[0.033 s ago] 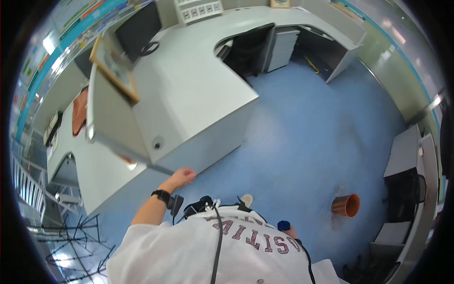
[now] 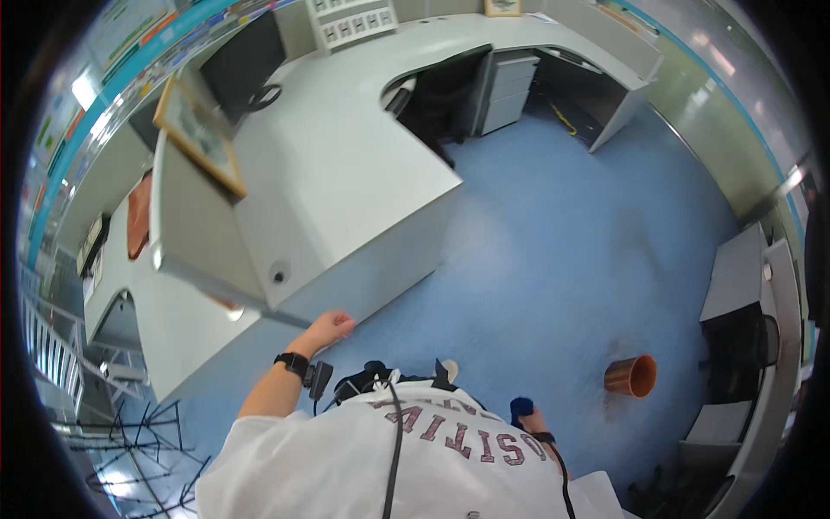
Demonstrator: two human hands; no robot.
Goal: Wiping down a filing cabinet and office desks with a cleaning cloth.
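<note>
My left hand [image 2: 333,329] hangs beside the end of the grey-white desk [image 2: 363,164], near the foot of a low partition. Its fingers are curled in with nothing visible in them, and a black watch and a small black device sit at its wrist. Low at my right side, my right hand [image 2: 534,422] is closed around a small dark blue lump [image 2: 521,408], perhaps cloth; its exact kind is unclear. A black band circles that wrist. Black cables run down over my white shirt.
An orange-brown bin [image 2: 629,377] stands on the blue floor to my right. Ahead are a black chair [image 2: 445,95] and a drawer cabinet [image 2: 508,93]. A wood-framed picture [image 2: 199,138] leans by the partition [image 2: 203,233]. Black metal frames [image 2: 151,441] stand at the lower left.
My right hand and the dark blue lump have come further into view, a little higher. The desk and room have shifted slightly left in the picture. My left hand stays curled.
</note>
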